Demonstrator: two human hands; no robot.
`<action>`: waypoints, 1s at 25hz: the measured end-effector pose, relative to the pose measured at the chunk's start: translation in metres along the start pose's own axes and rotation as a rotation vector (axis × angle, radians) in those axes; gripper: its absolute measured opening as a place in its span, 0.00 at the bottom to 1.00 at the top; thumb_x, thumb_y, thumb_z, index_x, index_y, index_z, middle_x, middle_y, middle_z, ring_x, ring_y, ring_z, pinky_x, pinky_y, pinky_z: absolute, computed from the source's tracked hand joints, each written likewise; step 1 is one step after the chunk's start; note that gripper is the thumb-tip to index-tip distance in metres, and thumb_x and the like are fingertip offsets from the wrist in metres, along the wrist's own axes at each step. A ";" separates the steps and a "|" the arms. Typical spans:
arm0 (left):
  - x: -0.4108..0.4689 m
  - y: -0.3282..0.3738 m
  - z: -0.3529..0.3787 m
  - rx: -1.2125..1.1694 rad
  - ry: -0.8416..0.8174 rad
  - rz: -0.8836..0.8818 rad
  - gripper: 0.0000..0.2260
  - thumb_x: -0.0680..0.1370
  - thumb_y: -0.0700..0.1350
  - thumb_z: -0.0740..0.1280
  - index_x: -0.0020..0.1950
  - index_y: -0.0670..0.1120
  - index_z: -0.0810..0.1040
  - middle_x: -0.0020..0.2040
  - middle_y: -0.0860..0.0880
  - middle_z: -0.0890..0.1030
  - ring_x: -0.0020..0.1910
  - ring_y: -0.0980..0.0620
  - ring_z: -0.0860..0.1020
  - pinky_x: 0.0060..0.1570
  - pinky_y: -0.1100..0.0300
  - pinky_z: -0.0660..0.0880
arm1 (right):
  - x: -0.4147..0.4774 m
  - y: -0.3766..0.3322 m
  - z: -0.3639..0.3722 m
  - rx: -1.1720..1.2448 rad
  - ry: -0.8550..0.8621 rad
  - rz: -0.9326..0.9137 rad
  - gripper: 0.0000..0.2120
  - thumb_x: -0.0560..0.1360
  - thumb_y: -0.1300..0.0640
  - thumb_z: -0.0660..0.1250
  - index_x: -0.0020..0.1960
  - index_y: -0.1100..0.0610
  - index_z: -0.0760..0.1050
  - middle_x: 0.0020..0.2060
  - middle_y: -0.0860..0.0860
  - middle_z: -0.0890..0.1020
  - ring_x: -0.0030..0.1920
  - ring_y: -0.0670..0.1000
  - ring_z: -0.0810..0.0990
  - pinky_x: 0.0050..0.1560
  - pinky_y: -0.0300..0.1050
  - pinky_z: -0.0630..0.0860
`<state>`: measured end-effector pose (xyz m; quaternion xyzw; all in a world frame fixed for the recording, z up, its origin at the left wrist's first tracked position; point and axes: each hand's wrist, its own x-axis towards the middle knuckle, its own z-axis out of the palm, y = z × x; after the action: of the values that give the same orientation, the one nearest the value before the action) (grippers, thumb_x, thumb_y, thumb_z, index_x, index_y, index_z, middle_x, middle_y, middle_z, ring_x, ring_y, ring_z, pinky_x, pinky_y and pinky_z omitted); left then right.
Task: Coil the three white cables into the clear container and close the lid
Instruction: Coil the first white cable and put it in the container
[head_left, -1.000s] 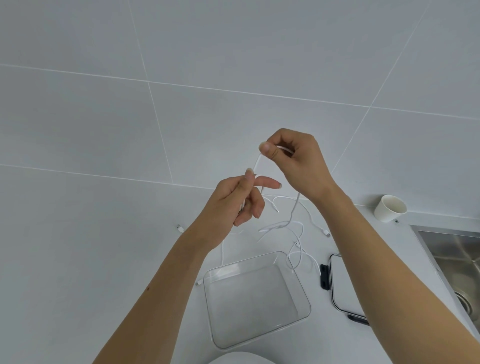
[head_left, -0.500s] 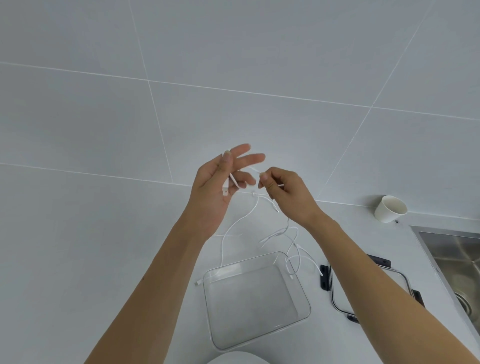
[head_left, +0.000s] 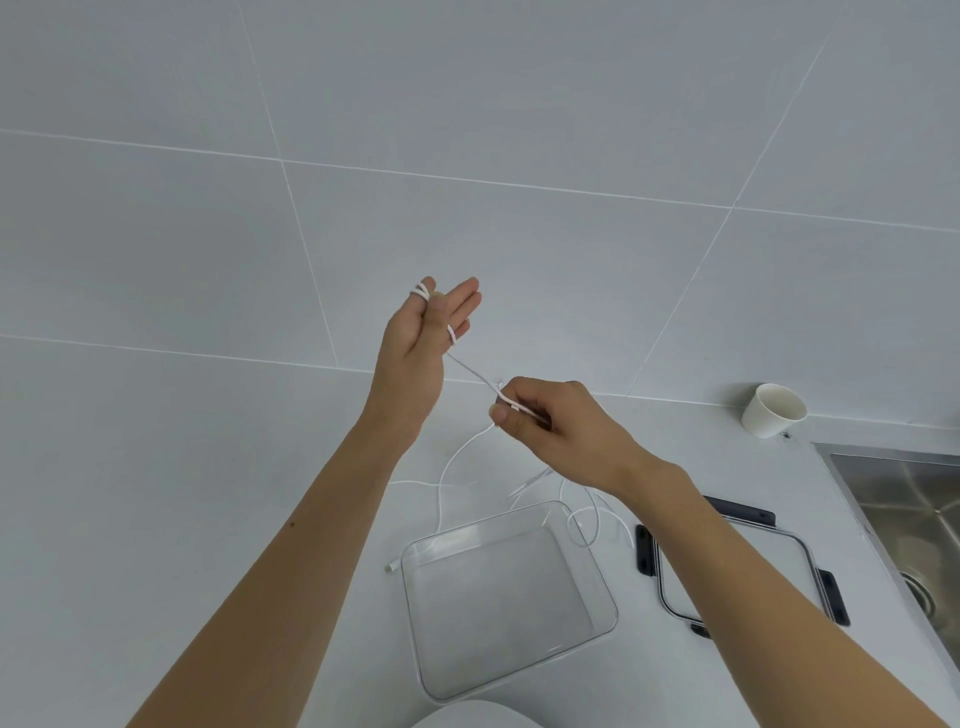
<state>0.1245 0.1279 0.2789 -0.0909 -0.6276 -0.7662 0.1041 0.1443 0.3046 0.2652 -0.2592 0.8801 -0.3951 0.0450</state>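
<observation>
**Winding one cable between both grips, box open on bench**

Left grip (head_left: 415, 353) raised, fingers (head_left: 464, 299) straight and pointing up; white cable (head_left: 470, 370) looped round two of them, near the top and lower down; thumb lies against the forefinger beside the upper loops, can't tell if it pins the cable.

Right grip (head_left: 550, 421) lower and to the right, thumb and forefinger pinching the same cable; the run between the two grips is straight and taut; below my right grip the cable drops in a slack arc to the bench (head_left: 156, 467) and passes behind the far edge of the clear container (head_left: 498, 613); one plug end (head_left: 392, 565) lies just beside the container's left far corner.

Other cables (head_left: 582, 519) lie tangled loose on the bench at the container's far right corner, some strands touching the rim.

Container sits open in front of me, nothing inside it; lid (head_left: 779, 551), clear with black latches, lies flat on the bench just to its right, partly hidden under my right forearm.

Paper cup (head_left: 774, 410) stands upright at the back by the tiled wall (head_left: 519, 130); steel sink (head_left: 909, 493) at the right edge.
</observation>
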 end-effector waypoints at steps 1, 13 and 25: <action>0.000 -0.003 0.000 0.110 -0.011 0.013 0.18 0.86 0.44 0.50 0.74 0.40 0.60 0.67 0.47 0.77 0.64 0.55 0.77 0.64 0.60 0.73 | 0.001 -0.001 -0.005 -0.009 -0.007 -0.009 0.16 0.81 0.52 0.63 0.35 0.47 0.67 0.27 0.51 0.65 0.29 0.47 0.61 0.31 0.36 0.61; -0.009 -0.001 0.010 0.558 -0.234 -0.119 0.20 0.84 0.54 0.51 0.58 0.41 0.76 0.39 0.51 0.85 0.31 0.53 0.81 0.44 0.59 0.76 | 0.030 -0.007 -0.060 0.128 0.236 -0.042 0.07 0.78 0.57 0.70 0.42 0.56 0.77 0.30 0.45 0.74 0.28 0.43 0.65 0.34 0.34 0.65; -0.016 0.008 0.007 -0.034 -0.343 -0.275 0.17 0.82 0.51 0.56 0.37 0.46 0.75 0.26 0.52 0.66 0.22 0.57 0.60 0.35 0.56 0.52 | 0.056 0.017 -0.054 0.108 0.247 -0.024 0.12 0.79 0.53 0.68 0.40 0.58 0.76 0.29 0.48 0.71 0.28 0.43 0.64 0.34 0.36 0.65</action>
<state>0.1419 0.1339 0.2835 -0.1351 -0.6295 -0.7570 -0.1114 0.0733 0.3224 0.2967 -0.2165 0.8533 -0.4713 -0.0545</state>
